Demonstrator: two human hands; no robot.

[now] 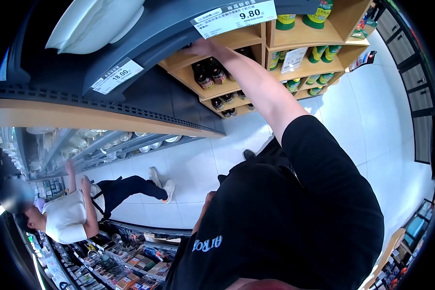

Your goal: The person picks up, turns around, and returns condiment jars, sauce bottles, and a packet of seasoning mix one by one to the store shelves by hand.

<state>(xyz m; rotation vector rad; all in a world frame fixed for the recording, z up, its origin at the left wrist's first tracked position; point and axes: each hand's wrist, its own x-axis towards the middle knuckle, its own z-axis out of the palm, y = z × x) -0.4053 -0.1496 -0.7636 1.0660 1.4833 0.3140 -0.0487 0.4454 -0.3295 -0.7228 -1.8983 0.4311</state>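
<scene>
My right arm stretches up and forward to the grey shelf edge (164, 46). My right hand (201, 47) is at the underside of that edge, just below the white 9.80 price label (237, 19). Its fingers are mostly hidden there, so I cannot make out whether they hold anything. My left hand (209, 198) hangs low beside my black shirt (275, 227), largely covered by it, its fingers unclear. A white dish (89, 24) sits on the shelf at the upper left, above an 18.00 price label (117, 76).
Wooden shelves (270, 43) hold dark bottles (210, 75) and green-and-yellow bottles (318, 14). At the left, a person in a white shirt (70, 217) stands by shelves of dishes (130, 140). Packaged goods (130, 263) line a rack behind. Pale floor tiles (343, 111) run between the shelves.
</scene>
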